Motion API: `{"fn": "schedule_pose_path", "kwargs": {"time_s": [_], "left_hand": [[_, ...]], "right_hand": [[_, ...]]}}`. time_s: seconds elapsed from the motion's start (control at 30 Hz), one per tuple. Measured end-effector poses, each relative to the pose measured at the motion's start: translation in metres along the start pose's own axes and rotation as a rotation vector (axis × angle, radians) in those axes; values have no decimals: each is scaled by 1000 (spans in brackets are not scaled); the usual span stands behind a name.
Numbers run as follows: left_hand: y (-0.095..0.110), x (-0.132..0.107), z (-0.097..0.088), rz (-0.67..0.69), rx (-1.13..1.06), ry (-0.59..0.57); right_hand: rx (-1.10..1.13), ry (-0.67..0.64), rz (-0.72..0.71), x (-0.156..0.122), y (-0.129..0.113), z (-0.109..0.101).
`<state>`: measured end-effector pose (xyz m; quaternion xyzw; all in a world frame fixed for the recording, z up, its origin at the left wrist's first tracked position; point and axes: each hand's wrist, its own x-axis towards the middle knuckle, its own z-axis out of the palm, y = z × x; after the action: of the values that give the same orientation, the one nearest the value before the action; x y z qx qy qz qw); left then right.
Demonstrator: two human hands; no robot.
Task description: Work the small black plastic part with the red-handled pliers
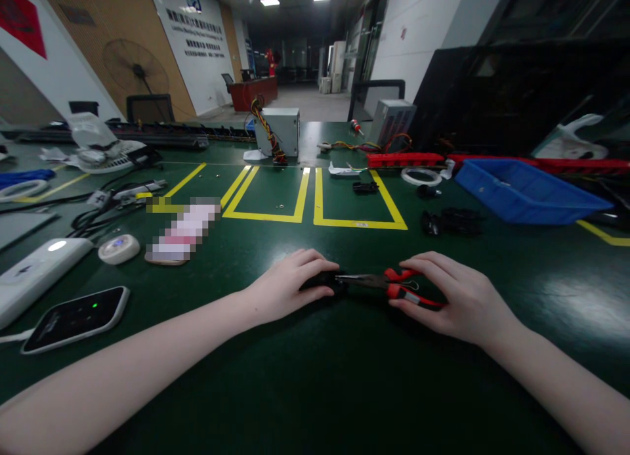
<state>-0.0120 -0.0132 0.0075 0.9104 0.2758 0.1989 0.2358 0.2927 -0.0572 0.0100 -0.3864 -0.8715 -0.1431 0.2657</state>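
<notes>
My right hand (457, 301) is closed around the red handles of a pair of long-nose pliers (369, 281), which points left and lies low over the dark green table. Between the thumb and fingers of my left hand (293, 284) is a small black part (325, 281); its exact kind is hard to make out against the dark surface. The tips of the pliers meet the right end of this black part. My left fingers partly cover it.
A blue bin (531, 192) stands at the right, near small black parts (451, 222). Yellow tape (263, 216) marks rectangles ahead. Power supply units (278, 130) sit at the back. A phone-like device (76, 319), a white box (42, 278) and cables (93, 212) lie left.
</notes>
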Motion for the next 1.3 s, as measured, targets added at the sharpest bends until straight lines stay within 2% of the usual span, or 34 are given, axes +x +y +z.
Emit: {"fn": "schedule_pose_path", "kwargs": {"time_s": [0.17,0.37,0.57,0.77,0.9,1.03,1.3], "left_hand": [[2,-1,1,-65,-2,-71],[2,3,-2,-37,52,-132],[3,4,-1,-64,103,-105],[7,4,-1,-54,162,-91],[7,4,0,-42,182,-96],[7,4,1,-30,204,-90],[10,1,0,-11,211,-79]], "right_hand": [[-24,22,-42,1,0,-2],[-10,32,-32,1,0,0],[14,23,-42,2,1,1],[-5,-86,9,0,4,3],[-43,-137,-20,3,3,3],[-116,-146,-80,6,2,4],[-164,-124,-112,8,1,3]]}}
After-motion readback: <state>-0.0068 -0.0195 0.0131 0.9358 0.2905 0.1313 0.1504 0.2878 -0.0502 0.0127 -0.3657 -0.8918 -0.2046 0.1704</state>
